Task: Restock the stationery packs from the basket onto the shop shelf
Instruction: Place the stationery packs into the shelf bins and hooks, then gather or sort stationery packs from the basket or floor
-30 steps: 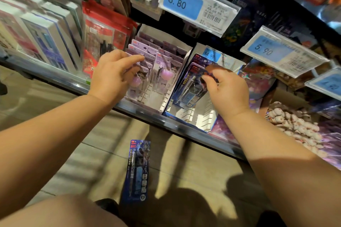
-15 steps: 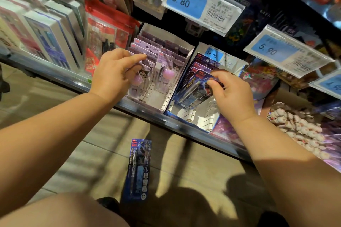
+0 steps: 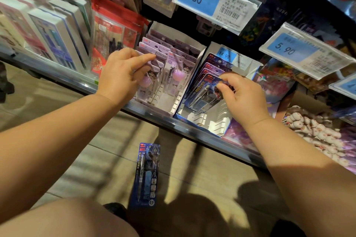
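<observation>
Below, blue pack (image 3: 147, 175) (floor (image 3: 192, 179)); price tags (image 3: 215, 4) overhead.

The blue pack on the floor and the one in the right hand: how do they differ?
The floor pack lies flat on the tiles; the held pack leans in a white display box. The floor pack is untouched; the held pack is pinched near its top in the grip of the right hand. Both are dark blue carded pen packs.
</observation>
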